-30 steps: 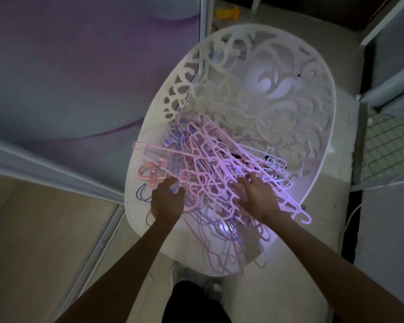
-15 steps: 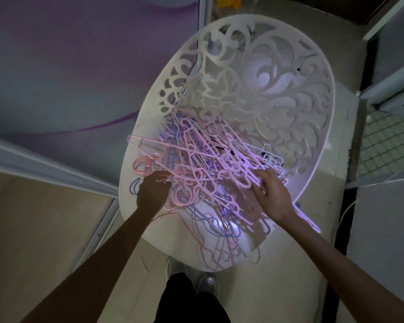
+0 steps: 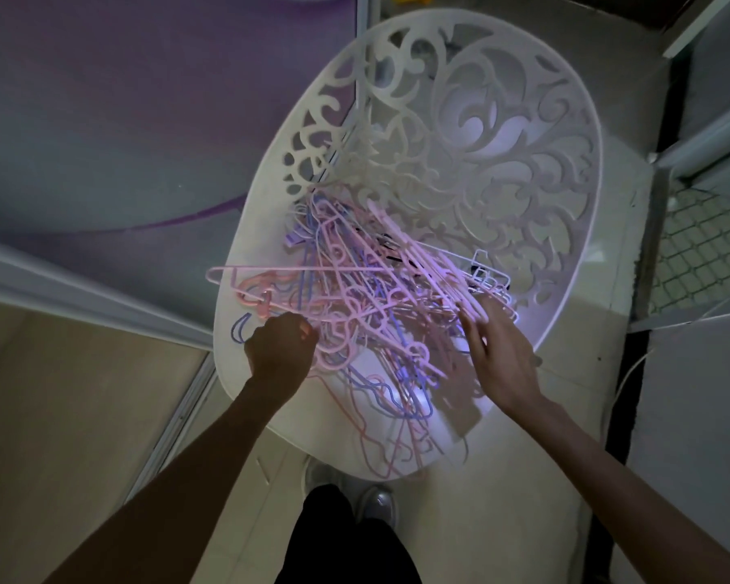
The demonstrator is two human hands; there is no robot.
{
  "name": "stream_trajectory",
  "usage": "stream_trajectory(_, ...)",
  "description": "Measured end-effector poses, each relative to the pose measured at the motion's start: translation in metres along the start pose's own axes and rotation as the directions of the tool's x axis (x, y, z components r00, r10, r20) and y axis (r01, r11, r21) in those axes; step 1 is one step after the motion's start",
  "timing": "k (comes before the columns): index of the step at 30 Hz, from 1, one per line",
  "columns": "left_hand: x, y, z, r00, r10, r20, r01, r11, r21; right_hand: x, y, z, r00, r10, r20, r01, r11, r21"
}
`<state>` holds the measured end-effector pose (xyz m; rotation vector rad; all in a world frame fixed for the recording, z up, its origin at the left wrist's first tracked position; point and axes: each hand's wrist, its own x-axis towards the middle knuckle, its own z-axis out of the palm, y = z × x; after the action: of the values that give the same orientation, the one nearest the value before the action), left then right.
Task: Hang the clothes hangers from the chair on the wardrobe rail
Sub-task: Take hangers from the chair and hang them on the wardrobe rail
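Observation:
A tangled pile of pink, purple and white hangers fills the seat of a white chair with a cut-out scroll back. My left hand is curled at the pile's left edge, gripping pink hangers there. At the right side of the pile my right hand lies with its fingers straight, touching the hangers. The wardrobe rail is out of view.
A sliding wardrobe door with a purple pattern stands to the left, its track running along the floor. A white door frame and a mesh panel stand to the right. My feet are just below the chair's front edge.
My right hand has slid right across the pile and its fingers have straightened. My left hand stays curled on the pink hangers at the left, which have shifted slightly.

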<state>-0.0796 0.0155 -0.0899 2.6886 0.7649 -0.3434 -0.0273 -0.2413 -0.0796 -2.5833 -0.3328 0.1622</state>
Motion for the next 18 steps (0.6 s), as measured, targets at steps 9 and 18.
stream_trajectory(9, 0.021, 0.023, -0.018, 0.998, 0.068, 0.015, -0.052, 0.87, -0.49, 0.01, -0.005, -0.007, 0.997, -0.028, -0.066, 0.026, 0.999, -0.03)
stream_trajectory(18, 0.005, 0.047, -0.105, 0.945, 0.038, 0.326, 0.263, 0.505, -0.822, 0.02, -0.047, -0.085, 0.996, -0.09, -0.01, 0.087, 0.983, -0.159)
